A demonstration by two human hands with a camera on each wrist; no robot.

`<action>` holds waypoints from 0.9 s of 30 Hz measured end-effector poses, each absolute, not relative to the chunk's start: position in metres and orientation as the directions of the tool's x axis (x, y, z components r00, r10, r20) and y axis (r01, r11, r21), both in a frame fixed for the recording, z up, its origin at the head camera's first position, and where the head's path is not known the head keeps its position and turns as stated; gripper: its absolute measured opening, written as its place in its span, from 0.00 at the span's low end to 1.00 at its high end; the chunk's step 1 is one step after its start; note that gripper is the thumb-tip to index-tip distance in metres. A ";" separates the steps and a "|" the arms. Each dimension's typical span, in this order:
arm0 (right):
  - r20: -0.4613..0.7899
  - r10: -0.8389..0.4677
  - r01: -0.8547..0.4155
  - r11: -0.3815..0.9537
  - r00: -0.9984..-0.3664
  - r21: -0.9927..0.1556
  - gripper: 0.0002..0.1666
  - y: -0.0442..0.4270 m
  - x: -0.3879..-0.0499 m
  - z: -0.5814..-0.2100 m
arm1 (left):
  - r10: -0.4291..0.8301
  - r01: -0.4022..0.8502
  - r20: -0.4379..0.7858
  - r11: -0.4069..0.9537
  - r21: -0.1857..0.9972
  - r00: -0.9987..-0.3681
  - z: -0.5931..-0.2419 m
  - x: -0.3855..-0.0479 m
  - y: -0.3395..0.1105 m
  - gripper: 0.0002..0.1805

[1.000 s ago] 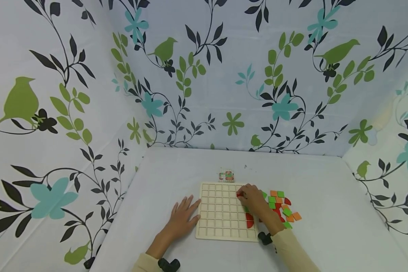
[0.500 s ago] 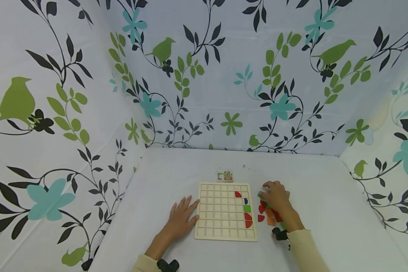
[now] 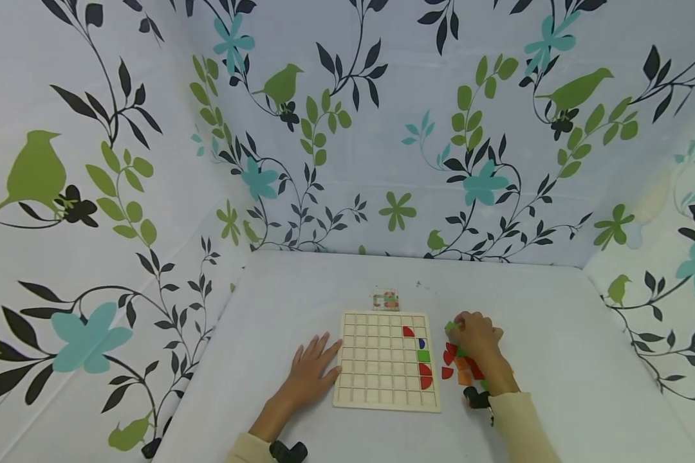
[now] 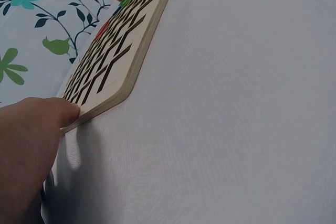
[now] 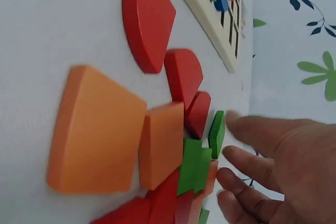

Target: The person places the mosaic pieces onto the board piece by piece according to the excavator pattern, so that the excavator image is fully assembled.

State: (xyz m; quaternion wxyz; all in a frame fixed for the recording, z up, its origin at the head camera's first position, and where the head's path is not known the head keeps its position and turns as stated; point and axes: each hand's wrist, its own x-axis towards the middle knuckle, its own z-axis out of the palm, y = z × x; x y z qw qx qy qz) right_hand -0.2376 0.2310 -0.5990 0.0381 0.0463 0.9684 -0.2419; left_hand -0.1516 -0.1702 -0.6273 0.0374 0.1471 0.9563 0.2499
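A light wooden grid board [image 3: 381,360] lies on the table with red, blue and green pieces in its right-hand columns. My left hand [image 3: 311,368] rests flat beside its left edge; in the left wrist view the thumb [image 4: 67,112] touches that edge. Right of the board, my right hand [image 3: 476,334] is over the loose pieces, nearest a green tile [image 5: 216,134]. Its thumb and fingers are bent toward the tile but apart from one another, and no piece shows clearly between them. Loose red rounded pieces [image 5: 149,19] and orange tiles [image 5: 97,135] lie close by, partly hidden by the hand and forearm.
A small picture card [image 3: 385,299] lies behind the board. The white-covered table [image 3: 301,289] meets a leaf-and-bird patterned cloth [image 3: 405,161] at its back and sides. A red quarter piece [image 3: 447,372] sits between the board and the pile.
My right hand has left the red piece on the board and moved right to the loose pieces, its fingers then drawing closer to a green tile. The left hand keeps its place.
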 end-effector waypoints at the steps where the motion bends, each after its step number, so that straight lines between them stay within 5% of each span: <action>1: -0.101 0.070 0.109 0.880 -0.992 -0.463 0.19 0.230 -0.236 -0.600 | 0.301 0.263 0.002 0.831 0.491 -0.954 -0.628 -0.151 -0.170 0.32; 27: -0.053 -0.024 0.008 0.839 -0.998 -0.545 0.19 0.208 -0.238 -0.611 | 0.295 0.259 0.004 0.834 0.487 -0.955 -0.629 -0.152 -0.168 0.32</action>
